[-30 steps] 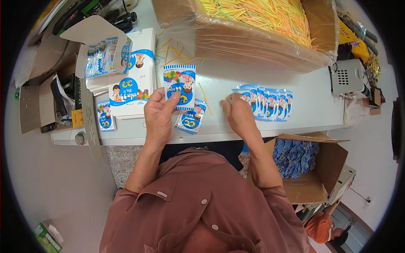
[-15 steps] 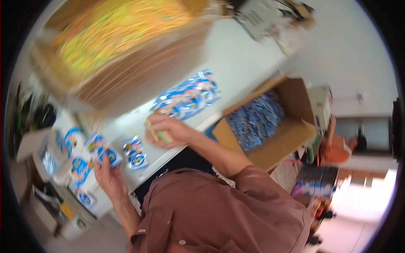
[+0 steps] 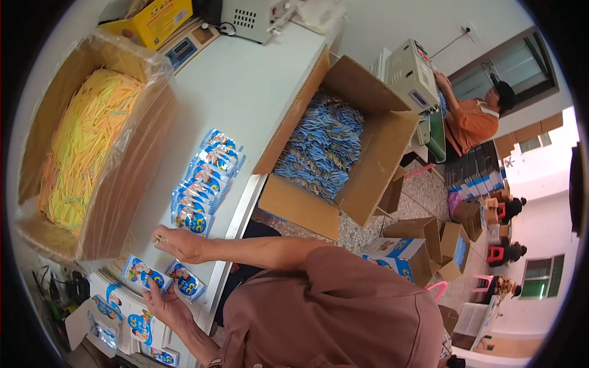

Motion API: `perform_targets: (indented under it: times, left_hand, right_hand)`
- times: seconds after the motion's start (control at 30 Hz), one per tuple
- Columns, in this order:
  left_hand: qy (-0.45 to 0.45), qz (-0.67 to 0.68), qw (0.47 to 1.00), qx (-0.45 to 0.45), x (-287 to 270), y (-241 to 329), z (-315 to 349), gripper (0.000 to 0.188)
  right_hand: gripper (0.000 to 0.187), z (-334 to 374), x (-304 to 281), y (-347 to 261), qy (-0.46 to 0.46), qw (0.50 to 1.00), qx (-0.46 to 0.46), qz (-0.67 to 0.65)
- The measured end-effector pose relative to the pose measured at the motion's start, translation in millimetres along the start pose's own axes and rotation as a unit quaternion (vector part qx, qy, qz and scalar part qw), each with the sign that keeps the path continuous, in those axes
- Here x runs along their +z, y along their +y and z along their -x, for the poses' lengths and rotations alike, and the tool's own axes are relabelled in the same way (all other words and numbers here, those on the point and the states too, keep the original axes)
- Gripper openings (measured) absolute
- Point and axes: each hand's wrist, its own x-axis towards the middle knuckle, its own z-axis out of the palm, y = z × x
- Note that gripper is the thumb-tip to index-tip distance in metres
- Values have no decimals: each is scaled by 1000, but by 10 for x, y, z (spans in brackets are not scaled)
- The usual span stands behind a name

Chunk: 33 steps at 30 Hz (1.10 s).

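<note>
My left hand (image 3: 169,310) is closed, fingers pinching a small blue-and-white packet (image 3: 146,274) by its lower edge. Just above it, my right hand (image 3: 184,244) is curled round a small bunch of thin sticks; only their pale yellow-green ends show at the fingertips. A second packet (image 3: 186,282) of the same kind lies beside the left hand near the table edge. Farther up the table, an overlapping row of packets (image 3: 205,181) is spread out. At the left stands a plastic-lined carton (image 3: 126,202) full of thin yellow, orange and green sticks (image 3: 89,147).
An open carton (image 3: 371,193) of blue packets stands against the table's right edge. Stacked printed packaging (image 3: 140,325) lies at lower left. A scale (image 3: 190,46), a yellow box (image 3: 156,24) and a grey machine (image 3: 254,18) occupy the far end. Co-workers sit at the right.
The view has turned and steadied, so the table and cartons appear rotated. My right hand has come nearer the packet in my left hand, and less of the sticks shows.
</note>
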Motion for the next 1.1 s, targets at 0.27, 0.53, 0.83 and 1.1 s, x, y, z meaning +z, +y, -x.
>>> perform_targets:
  times: [0.27,0.53,0.83,1.1]
  left_hand:
    - [-17,-22,999,-17,-15,62,-72,31]
    - [-46,-54,997,-13,-16,85,-118,36]
    - [7,37,999,24,209,-53,102,49]
    - [-73,210,965,-135,521,-385,4,35]
  right_hand:
    - [17,44,5,125,-32,999,-33,19]
    - [18,33,38,165,-1,1000,-22,18]
    - [18,109,-28,-102,178,901,79,-387]
    - [22,498,213,-518,187,881,66,-429]
